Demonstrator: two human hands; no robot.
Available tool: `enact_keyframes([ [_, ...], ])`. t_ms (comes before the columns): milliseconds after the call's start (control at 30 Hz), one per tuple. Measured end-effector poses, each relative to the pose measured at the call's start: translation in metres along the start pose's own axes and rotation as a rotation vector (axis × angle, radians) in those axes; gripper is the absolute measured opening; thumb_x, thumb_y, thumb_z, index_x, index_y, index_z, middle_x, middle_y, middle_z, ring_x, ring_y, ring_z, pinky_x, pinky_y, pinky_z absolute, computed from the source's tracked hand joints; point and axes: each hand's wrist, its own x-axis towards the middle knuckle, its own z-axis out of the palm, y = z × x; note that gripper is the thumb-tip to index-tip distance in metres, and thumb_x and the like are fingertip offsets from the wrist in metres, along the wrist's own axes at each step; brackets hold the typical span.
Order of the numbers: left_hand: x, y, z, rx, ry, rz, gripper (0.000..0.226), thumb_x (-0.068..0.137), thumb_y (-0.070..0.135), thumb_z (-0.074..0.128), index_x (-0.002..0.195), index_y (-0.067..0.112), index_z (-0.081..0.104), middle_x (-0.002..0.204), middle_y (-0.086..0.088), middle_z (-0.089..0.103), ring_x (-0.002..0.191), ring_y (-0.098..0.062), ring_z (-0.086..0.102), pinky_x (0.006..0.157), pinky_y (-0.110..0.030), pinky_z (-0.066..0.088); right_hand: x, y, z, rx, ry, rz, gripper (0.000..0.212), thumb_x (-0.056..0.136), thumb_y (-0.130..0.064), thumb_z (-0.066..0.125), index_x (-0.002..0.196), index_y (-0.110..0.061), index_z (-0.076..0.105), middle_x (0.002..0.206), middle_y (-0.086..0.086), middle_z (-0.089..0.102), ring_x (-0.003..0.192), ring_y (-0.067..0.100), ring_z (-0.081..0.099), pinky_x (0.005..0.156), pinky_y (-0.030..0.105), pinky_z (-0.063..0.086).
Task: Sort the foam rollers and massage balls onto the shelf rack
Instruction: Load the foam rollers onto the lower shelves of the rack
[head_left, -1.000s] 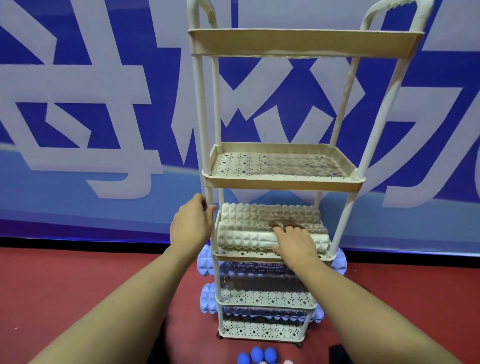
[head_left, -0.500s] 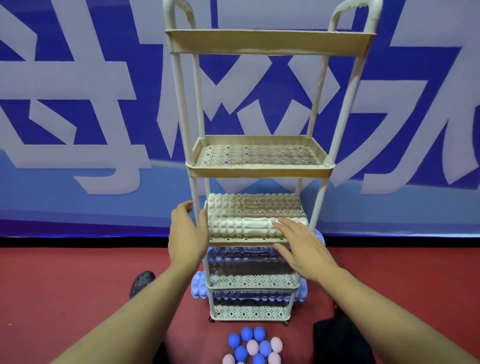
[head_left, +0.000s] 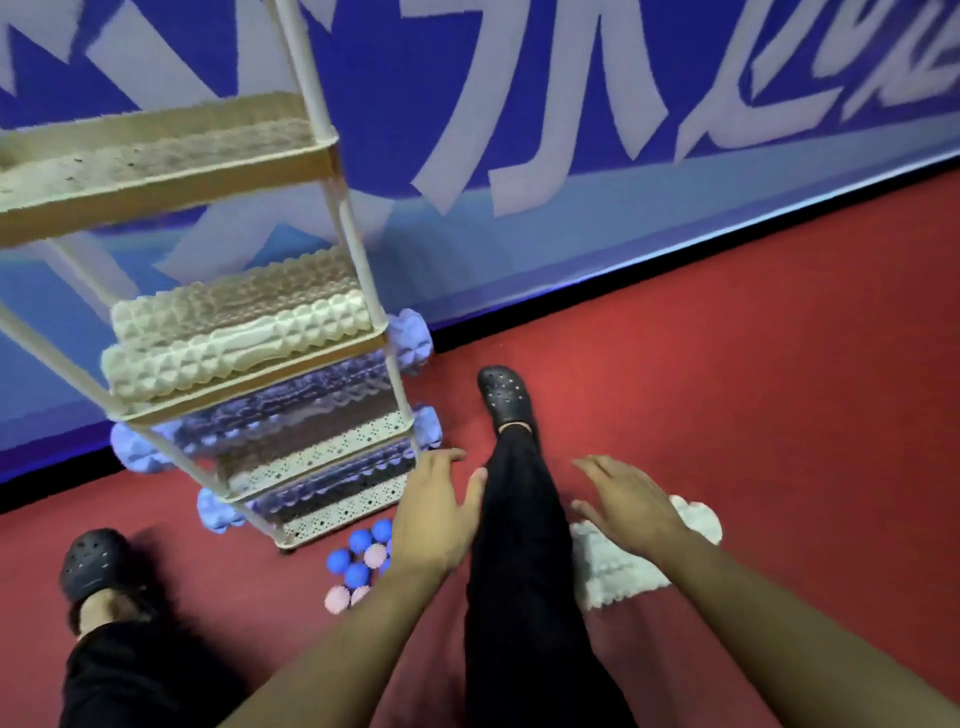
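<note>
The cream shelf rack (head_left: 363, 270) stands at the left, seen tilted. Two cream foam rollers (head_left: 234, 343) lie side by side on its middle tier. Blue foam rollers (head_left: 410, 338) fill the two lower tiers, their ends sticking out. Several blue and pink spiky massage balls (head_left: 358, 564) sit on the floor by the rack's foot. A white foam roller (head_left: 623, 566) lies on the floor at the right. My left hand (head_left: 436, 514) hovers open above the balls. My right hand (head_left: 623, 501) is open just over the white roller, apart from it.
The floor is red mat (head_left: 779, 364), bounded by a blue banner wall (head_left: 571, 130) behind the rack. My own legs in black trousers and black clogs (head_left: 504, 395) stretch between the hands, with the other clog (head_left: 91, 561) at the lower left.
Both hands have left the cream rollers on the rack and dropped toward the floor. The view has swung down and right, showing the white roller and my legs.
</note>
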Motion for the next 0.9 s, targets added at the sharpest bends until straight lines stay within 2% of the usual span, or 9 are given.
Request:
enact_keyframes([
  [167, -0.004, 0.017, 0.070, 0.086, -0.175, 0.072, 0.037, 0.098, 0.043, 0.061, 0.124, 0.018, 0.062, 0.123, 0.002, 0.058, 0.118, -0.022, 0.055, 0.107, -0.038, 0.041, -0.031, 0.071, 0.050, 0.027, -0.188, 0.160, 0.068, 0.096, -0.053, 0.056, 0.153, -0.023, 0.033, 0.151, -0.001, 0.043, 0.136, 0.023, 0.045, 0.111, 0.034, 0.035],
  [333, -0.001, 0.020, 0.110, 0.230, -0.308, 0.041, 0.050, 0.096, 0.058, 0.052, 0.133, 0.024, 0.057, 0.133, 0.003, 0.054, 0.127, -0.023, 0.050, 0.108, -0.041, 0.039, -0.023, 0.103, 0.096, 0.052, -0.322, 0.159, 0.076, 0.093, -0.051, 0.063, 0.156, -0.025, 0.028, 0.157, 0.000, 0.037, 0.143, 0.022, 0.037, 0.116, 0.034, 0.029],
  [567, 0.004, 0.013, 0.116, 0.245, -0.271, 0.027, 0.047, 0.094, 0.063, 0.049, 0.124, 0.028, 0.060, 0.130, 0.011, 0.056, 0.124, -0.018, 0.051, 0.107, -0.041, 0.040, 0.009, 0.119, 0.151, 0.022, -0.487, 0.145, 0.091, 0.087, -0.060, 0.063, 0.159, -0.026, 0.018, 0.164, 0.000, 0.024, 0.152, 0.024, 0.020, 0.123, 0.039, 0.017],
  [700, 0.006, 0.010, 0.122, 0.244, -0.282, -0.056, 0.047, 0.093, 0.064, 0.052, 0.126, 0.031, 0.057, 0.131, 0.013, 0.055, 0.124, -0.017, 0.050, 0.109, -0.038, 0.038, 0.022, 0.126, 0.180, -0.039, -0.504, 0.123, 0.096, 0.085, -0.062, 0.063, 0.160, -0.029, 0.012, 0.167, -0.002, 0.016, 0.155, 0.025, 0.008, 0.125, 0.043, 0.007],
  [800, 0.008, 0.010, 0.126, 0.244, -0.278, -0.038, 0.048, 0.093, 0.064, 0.052, 0.127, 0.031, 0.058, 0.129, 0.014, 0.055, 0.123, -0.015, 0.051, 0.108, -0.036, 0.039, 0.030, 0.126, 0.197, -0.074, -0.495, 0.129, 0.106, 0.077, -0.068, 0.068, 0.159, -0.031, 0.013, 0.164, -0.002, 0.021, 0.154, 0.027, 0.008, 0.125, 0.045, 0.003],
  [900, 0.009, 0.009, 0.128, 0.246, -0.261, -0.044, 0.047, 0.093, 0.063, 0.053, 0.126, 0.030, 0.058, 0.127, 0.014, 0.056, 0.120, -0.016, 0.053, 0.106, -0.035, 0.040, 0.034, 0.122, 0.207, -0.119, -0.450, 0.141, 0.105, 0.072, -0.069, 0.071, 0.156, -0.032, 0.020, 0.154, -0.001, 0.032, 0.148, 0.028, 0.020, 0.125, 0.045, 0.004],
])
